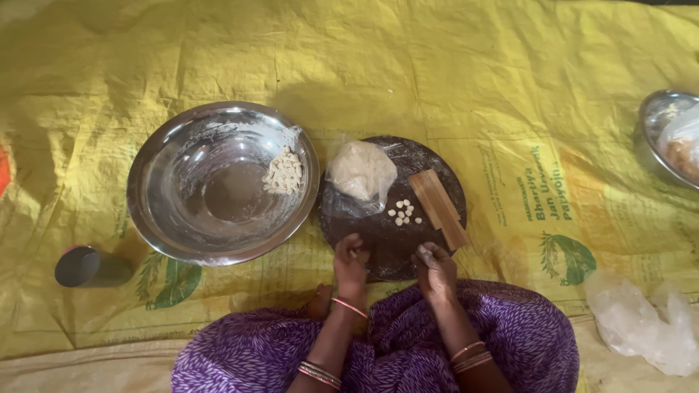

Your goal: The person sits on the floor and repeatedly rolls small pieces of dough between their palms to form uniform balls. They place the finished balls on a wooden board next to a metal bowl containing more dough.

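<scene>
Underneath everything, a crinkled yellow sheet (437, 65) covers the floor where you sit. At ten o'clock from your hands rests a wide steel bowl (182, 218), dusted with flour, with a heap of shaped dough bits (283, 173) against its right inner wall. At twelve o'clock lies a round dark board (386, 240). On its far left sits a dough ball (362, 169) on clear plastic; at its right edge lies a ridged wooden comb (437, 207), slanting toward your right hand. Between them, near the middle, is a cluster of small dough pellets (404, 212).

Your left hand (352, 263) rests curled at the board's near edge, fingers bunched together; whether a pellet sits inside, you cannot tell. Your right hand (435, 269) is curled beside the comb's near end, fingertips drawn together, apparently pinching a pale bit of dough.

As a judgement: press each pellet lightly, with even pressure, so the bits match.

Farther out, a steel cup (80, 266) lies at nine o'clock, a second bowl (666, 135) at two o'clock, a crumpled plastic bag (641, 320) at four o'clock.
</scene>
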